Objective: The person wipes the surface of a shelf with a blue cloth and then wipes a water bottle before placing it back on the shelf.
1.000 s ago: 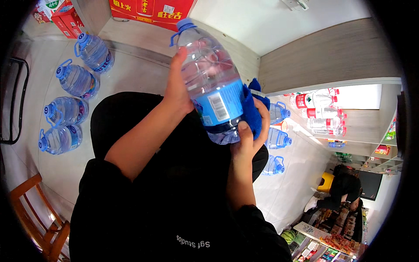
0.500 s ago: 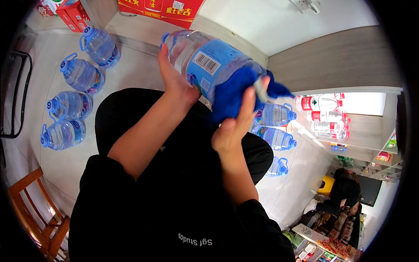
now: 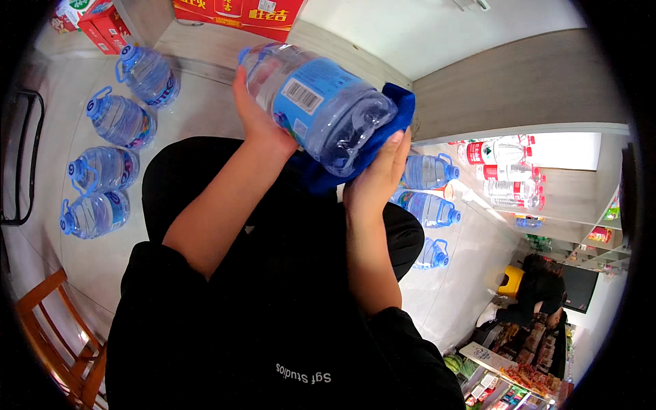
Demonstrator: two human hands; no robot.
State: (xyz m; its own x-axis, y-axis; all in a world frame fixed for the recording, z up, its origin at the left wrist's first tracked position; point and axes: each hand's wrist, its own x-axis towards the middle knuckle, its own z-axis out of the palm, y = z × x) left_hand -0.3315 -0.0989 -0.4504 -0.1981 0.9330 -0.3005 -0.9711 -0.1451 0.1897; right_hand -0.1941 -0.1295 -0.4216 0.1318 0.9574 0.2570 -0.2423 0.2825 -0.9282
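Observation:
A large clear water bottle (image 3: 321, 102) with a blue label and blue cap is held tilted above my lap, its base toward the right. My left hand (image 3: 263, 123) grips its side near the cap end, the thumb along the shoulder. Around the base end, my right hand (image 3: 379, 167) presses a dark blue cloth (image 3: 404, 106) against the bottle's underside and edge. The cloth partly hides behind the bottle, and some of my right fingers are out of sight.
Several similar blue-capped bottles (image 3: 106, 167) stand on the floor at left, others (image 3: 430, 208) at right. Red boxes (image 3: 236, 17) lie at the back. Shelves at right hold red-labelled bottles (image 3: 509, 171). A wooden chair (image 3: 58, 328) is at lower left; another person (image 3: 540, 287) crouches far right.
The cloth and my right hand have slid from the bottle's label side down around its base, uncovering the bottom. The bottle has shifted slightly left.

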